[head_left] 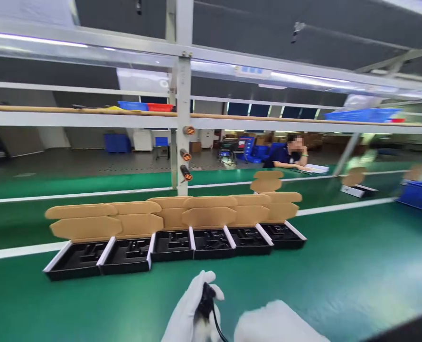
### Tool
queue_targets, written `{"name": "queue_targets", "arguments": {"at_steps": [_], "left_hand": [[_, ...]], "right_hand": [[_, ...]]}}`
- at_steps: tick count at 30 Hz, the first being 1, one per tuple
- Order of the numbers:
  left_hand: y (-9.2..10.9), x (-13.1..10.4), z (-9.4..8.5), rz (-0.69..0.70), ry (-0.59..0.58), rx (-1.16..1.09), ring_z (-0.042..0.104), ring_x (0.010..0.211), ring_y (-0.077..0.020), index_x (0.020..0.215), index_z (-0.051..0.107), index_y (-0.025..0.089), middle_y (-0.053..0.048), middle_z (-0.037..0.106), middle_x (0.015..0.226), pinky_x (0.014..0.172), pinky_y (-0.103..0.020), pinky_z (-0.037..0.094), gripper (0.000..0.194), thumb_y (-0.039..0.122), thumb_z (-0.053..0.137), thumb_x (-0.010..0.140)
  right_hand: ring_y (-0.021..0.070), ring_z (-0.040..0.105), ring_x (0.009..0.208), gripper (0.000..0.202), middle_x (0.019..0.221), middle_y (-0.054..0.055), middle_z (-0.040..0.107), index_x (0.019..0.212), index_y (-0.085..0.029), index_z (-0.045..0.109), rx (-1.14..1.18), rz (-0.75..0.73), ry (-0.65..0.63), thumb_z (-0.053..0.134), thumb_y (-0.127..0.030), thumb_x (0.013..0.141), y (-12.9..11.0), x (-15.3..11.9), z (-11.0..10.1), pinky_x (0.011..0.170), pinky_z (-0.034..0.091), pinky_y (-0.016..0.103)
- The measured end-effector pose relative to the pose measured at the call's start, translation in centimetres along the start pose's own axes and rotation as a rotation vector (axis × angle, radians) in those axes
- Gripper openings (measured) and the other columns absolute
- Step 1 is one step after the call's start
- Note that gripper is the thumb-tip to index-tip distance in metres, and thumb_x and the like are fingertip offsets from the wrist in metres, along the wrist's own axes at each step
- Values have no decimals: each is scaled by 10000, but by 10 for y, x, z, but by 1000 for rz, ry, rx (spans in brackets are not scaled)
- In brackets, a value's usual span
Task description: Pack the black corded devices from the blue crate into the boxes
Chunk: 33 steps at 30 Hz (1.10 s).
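Note:
My left hand (191, 308), in a white glove, is wrapped round a small black device (206, 300) at the bottom centre. A thin black cable (217, 323) hangs from the device towards the lower edge. Just to the right is my gloved right hand (275, 323), seen from its back, with its fingers hidden. Beyond both hands, several black-lined boxes stand side by side, their brown lids up. The leftmost box (75, 271) and the rightmost box (289, 243) hold black pieces in their trays.
The green work surface (346, 275) has a white line behind the boxes. Another open box (358, 190) and a blue bin (419, 195) stand at the right. An upright post (183, 95) carries shelves. Across the bench, a person (285, 156) leans over papers.

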<state>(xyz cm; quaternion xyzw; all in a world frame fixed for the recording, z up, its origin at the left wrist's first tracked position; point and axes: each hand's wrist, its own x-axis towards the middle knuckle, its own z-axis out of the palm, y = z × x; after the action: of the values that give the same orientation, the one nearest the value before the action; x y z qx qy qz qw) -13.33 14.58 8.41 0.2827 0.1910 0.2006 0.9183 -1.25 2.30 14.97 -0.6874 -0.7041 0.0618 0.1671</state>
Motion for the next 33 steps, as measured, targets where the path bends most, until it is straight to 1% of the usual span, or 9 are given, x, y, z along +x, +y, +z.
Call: {"name": "queue_targets", "arguments": {"at_steps": [2, 6, 11, 14, 18, 20, 25, 30, 33], "left_hand": [[24, -9, -15, 128, 117, 33, 405, 394, -28, 998, 558, 201, 17, 615, 788, 378, -177, 282, 490, 560, 758, 731], [51, -17, -40, 221, 204, 33, 297, 352, 3, 853, 531, 197, 43, 598, 674, 369, -156, 203, 520, 624, 769, 678], [62, -16, -65, 201, 218, 37, 246, 320, -13, 731, 525, 183, 51, 513, 517, 343, -164, 179, 510, 670, 679, 741], [67, -14, -71, 249, 159, 97, 344, 336, -51, 644, 480, 184, 47, 444, 462, 368, -175, 315, 513, 652, 580, 829], [74, -5, -64, 348, 163, 5, 583, 547, -127, 849, 531, 207, 34, 536, 634, 529, -239, 527, 365, 558, 629, 843], [77, -1, -59, 305, 158, -64, 519, 474, -89, 913, 521, 232, 51, 528, 663, 387, -164, 418, 371, 573, 642, 828], [72, 7, -53, 136, -28, -124, 150, 302, -4, 829, 531, 209, 83, 452, 542, 277, -144, 28, 493, 692, 615, 777], [50, 17, -53, 0, -38, -153, 262, 305, -34, 607, 469, 192, 65, 369, 430, 299, -179, 117, 590, 754, 587, 739], [43, 19, -51, -36, -56, -130, 278, 299, -51, 618, 497, 195, 65, 337, 406, 308, -192, 110, 586, 760, 551, 760]], "right_hand": [[116, 543, 534, 252, 625, -63, 608, 680, -250, 580, -16, -38, 164, 542, -366, 901, 14, 58, -5, 496, 365, 226], [173, 597, 693, 307, 781, 10, 619, 903, -214, 591, -40, 47, 867, 517, -511, 916, 55, 185, -28, 684, 470, 299], [217, 600, 796, 386, 896, 83, 626, 1010, -168, 603, -216, -59, 1065, 537, -536, 915, 77, 268, -38, 720, 484, 333], [224, 603, 817, 332, 895, 89, 639, 976, -174, 622, -248, -100, 1016, 513, -486, 937, 71, 268, -45, 740, 491, 344], [203, 612, 750, 328, 862, 45, 644, 998, -203, 626, -42, -45, 987, 567, -508, 895, 48, 231, -52, 747, 511, 355], [193, 619, 735, 285, 868, 27, 649, 1010, -233, 623, 93, -93, 853, 603, -483, 877, 32, 204, -46, 727, 523, 344], [183, 629, 1009, 233, 1146, 22, 649, 1134, -340, 624, 279, -529, 115, 506, -268, 947, -1, 146, -7, 854, 537, 322], [232, 624, 888, 352, 1023, 29, 673, 1085, -308, 644, 193, -338, -90, 770, -386, 766, -20, 133, 20, 770, 532, 365], [217, 600, 796, 162, 895, 19, 658, 885, -254, 636, 133, -276, -112, 734, -245, 757, -26, 130, 24, 689, 503, 330]]}}
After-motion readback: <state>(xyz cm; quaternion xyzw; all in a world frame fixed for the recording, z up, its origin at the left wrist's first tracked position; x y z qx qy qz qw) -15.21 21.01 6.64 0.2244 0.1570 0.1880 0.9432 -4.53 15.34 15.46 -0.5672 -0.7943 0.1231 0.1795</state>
